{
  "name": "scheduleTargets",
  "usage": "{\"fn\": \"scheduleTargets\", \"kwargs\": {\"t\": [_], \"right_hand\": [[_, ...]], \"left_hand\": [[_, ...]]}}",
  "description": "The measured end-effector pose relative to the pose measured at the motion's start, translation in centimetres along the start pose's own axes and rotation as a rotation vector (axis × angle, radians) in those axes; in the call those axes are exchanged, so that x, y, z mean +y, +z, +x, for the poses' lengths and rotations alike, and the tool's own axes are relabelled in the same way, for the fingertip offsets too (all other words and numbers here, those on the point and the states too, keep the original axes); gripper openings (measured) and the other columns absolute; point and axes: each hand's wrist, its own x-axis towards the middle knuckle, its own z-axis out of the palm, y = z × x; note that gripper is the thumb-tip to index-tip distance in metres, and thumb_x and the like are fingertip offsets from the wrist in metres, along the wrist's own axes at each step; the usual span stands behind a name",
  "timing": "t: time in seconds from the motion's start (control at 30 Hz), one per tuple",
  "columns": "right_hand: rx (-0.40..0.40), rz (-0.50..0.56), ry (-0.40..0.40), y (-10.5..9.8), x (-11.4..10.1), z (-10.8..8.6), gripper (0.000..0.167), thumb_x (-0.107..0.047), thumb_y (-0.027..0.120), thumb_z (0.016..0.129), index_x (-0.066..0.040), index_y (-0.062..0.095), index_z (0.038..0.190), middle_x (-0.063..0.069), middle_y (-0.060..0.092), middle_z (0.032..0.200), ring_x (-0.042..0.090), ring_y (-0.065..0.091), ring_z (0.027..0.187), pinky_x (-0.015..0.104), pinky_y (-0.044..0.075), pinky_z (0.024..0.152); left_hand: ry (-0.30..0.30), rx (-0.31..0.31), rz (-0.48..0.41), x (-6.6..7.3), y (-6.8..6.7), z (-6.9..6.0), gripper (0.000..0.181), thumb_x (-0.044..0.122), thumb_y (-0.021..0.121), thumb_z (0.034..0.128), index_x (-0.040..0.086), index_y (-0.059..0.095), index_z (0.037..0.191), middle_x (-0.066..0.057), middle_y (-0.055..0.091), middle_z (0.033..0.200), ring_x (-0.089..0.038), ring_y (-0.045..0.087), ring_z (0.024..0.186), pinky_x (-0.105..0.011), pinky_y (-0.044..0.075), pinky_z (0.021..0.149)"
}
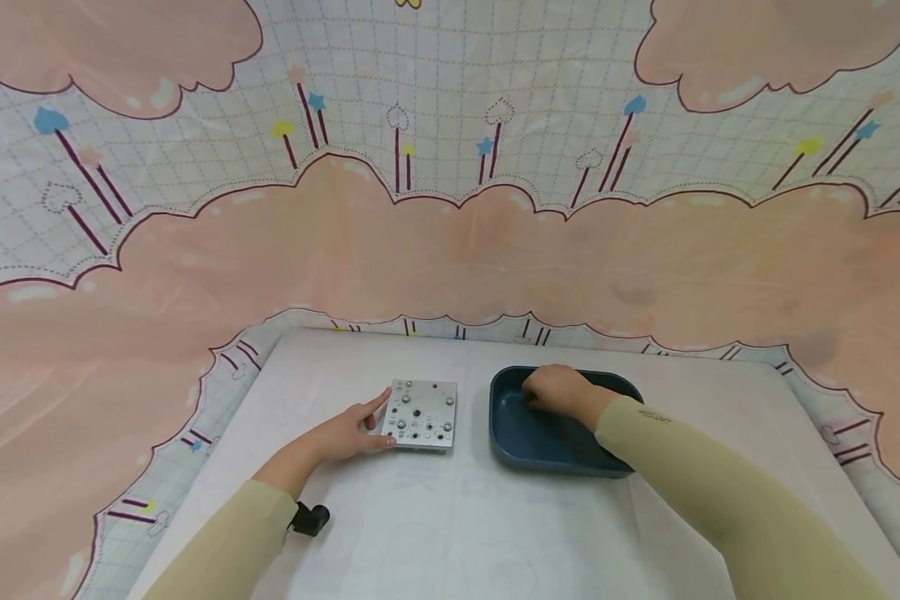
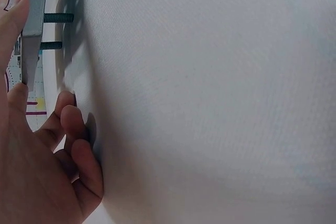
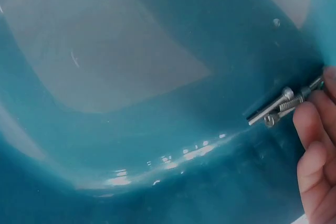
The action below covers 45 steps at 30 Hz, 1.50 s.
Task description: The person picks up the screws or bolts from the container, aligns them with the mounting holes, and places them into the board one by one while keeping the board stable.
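A square metal plate (image 1: 429, 415) dotted with holes and bolt heads sits left of centre on the table. Threaded bolts (image 2: 59, 18) stick out of its underside. My left hand (image 1: 345, 433) touches the plate's left side, thumb and index finger spread towards two corners, while its other fingers curl near the cloth. Inside a dark blue tray (image 1: 562, 465), my right hand (image 1: 558, 390) has its fingers curled at the tray's wall. The right wrist view shows a few loose silver bolts (image 3: 270, 107) by the fingertips; one bolt (image 3: 316, 82) runs in between thumb and fingers, its end hidden.
A white cloth covers the table (image 1: 465, 533). Behind it and at its sides hangs a patterned curtain (image 1: 450, 258) with clouds. A small black device (image 1: 311, 519) is at the left wrist. The tray's raised rim surrounds the right hand.
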Motion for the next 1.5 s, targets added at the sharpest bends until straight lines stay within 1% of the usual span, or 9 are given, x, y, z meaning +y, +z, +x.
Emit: {"fn": "scheduleTargets", "kwargs": {"t": [0.23, 0.4, 0.53, 0.77, 0.87, 1.03, 1.23, 1.37, 1.5], "right_hand": [[-0.01, 0.016, -0.005, 0.2, 0.0, -0.1, 0.006, -0.014, 0.074, 0.09, -0.011, 0.076, 0.094, -0.003, 0.067, 0.084, 0.012, 0.058, 0.074, 0.033, 0.052, 0.074], [0.005, 0.017, -0.027, 0.2, -0.3, -0.1, 0.008, -0.015, 0.074, 0.09, -0.01, 0.077, 0.095, -0.001, 0.069, 0.087, 0.013, 0.061, 0.076, 0.034, 0.053, 0.076], [0.012, 0.007, -0.028, 0.5, -0.4, -0.2, 0.008, -0.015, 0.075, 0.089, -0.01, 0.077, 0.095, -0.001, 0.069, 0.088, 0.013, 0.062, 0.077, 0.034, 0.053, 0.077], [0.013, 0.004, -0.024, 0.9, -0.4, 0.0, 0.006, -0.015, 0.074, 0.09, -0.011, 0.077, 0.094, -0.002, 0.068, 0.085, 0.012, 0.059, 0.074, 0.034, 0.053, 0.074], [0.01, 0.009, -0.022, 1.0, -0.4, 0.1, 0.005, -0.015, 0.074, 0.09, -0.012, 0.077, 0.093, -0.004, 0.066, 0.083, 0.011, 0.056, 0.072, 0.032, 0.052, 0.072], [0.005, 0.034, -0.004, 0.9, -0.3, 0.4, 0.006, -0.017, 0.073, 0.091, -0.014, 0.077, 0.093, -0.007, 0.064, 0.081, 0.009, 0.054, 0.07, 0.031, 0.051, 0.071], [0.0, 0.085, 0.047, 0.0, -0.6, 0.2, 0.011, -0.021, 0.071, 0.093, -0.016, 0.076, 0.1, -0.007, 0.066, 0.09, 0.009, 0.057, 0.079, 0.032, 0.052, 0.079], [0.008, 0.151, 0.081, -0.6, -0.9, 0.0, 0.014, -0.023, 0.07, 0.094, -0.016, 0.076, 0.104, -0.006, 0.066, 0.094, 0.01, 0.058, 0.082, 0.032, 0.052, 0.082], [0.039, 0.186, 0.082, -1.0, -1.1, -0.3, 0.016, -0.023, 0.07, 0.094, -0.016, 0.076, 0.107, -0.006, 0.067, 0.097, 0.01, 0.059, 0.085, 0.032, 0.051, 0.083]], "left_hand": [[0.001, 0.004, 0.015, 0.1, 0.2, 0.2, 0.098, 0.054, 0.075, 0.0827, 0.026, 0.021, 0.16, -0.005, 0.047, 0.103, -0.02, 0.044, 0.08, -0.035, 0.036, 0.073], [0.006, 0.001, 0.013, 0.2, 0.2, 0.2, 0.098, 0.054, 0.075, 0.0829, 0.026, 0.021, 0.16, -0.005, 0.047, 0.104, -0.02, 0.044, 0.079, -0.035, 0.037, 0.072], [0.011, -0.003, 0.008, 0.3, 0.3, 0.3, 0.098, 0.053, 0.075, 0.0831, 0.025, 0.02, 0.16, -0.005, 0.047, 0.104, -0.02, 0.044, 0.079, -0.035, 0.036, 0.072], [0.036, -0.011, 0.013, 0.4, 0.4, 0.4, 0.1, 0.054, 0.074, 0.0831, 0.022, 0.02, 0.16, -0.005, 0.047, 0.103, -0.02, 0.043, 0.078, -0.035, 0.036, 0.073], [0.025, -0.017, 0.016, 0.4, 0.4, 0.4, 0.101, 0.057, 0.074, 0.0821, 0.025, 0.018, 0.16, -0.005, 0.047, 0.104, -0.02, 0.044, 0.079, -0.034, 0.036, 0.074], [0.016, -0.009, 0.015, 0.4, 0.2, 0.3, 0.101, 0.061, 0.073, 0.0806, 0.028, 0.019, 0.16, -0.005, 0.047, 0.104, -0.02, 0.044, 0.079, -0.033, 0.036, 0.074], [0.037, -0.013, 0.023, 0.5, -0.1, -0.1, 0.101, 0.059, 0.072, 0.0832, 0.023, 0.017, 0.16, -0.006, 0.046, 0.104, -0.02, 0.042, 0.078, -0.033, 0.035, 0.073], [0.042, -0.007, 0.01, 0.3, -0.2, -0.1, 0.1, 0.056, 0.073, 0.0839, 0.021, 0.018, 0.16, -0.006, 0.045, 0.104, -0.02, 0.041, 0.079, -0.034, 0.034, 0.072], [0.056, -0.013, 0.027, 0.0, -0.1, -0.1, 0.1, 0.056, 0.071, 0.0853, 0.02, 0.016, 0.16, -0.007, 0.045, 0.103, -0.02, 0.041, 0.079, -0.034, 0.034, 0.074]]}}
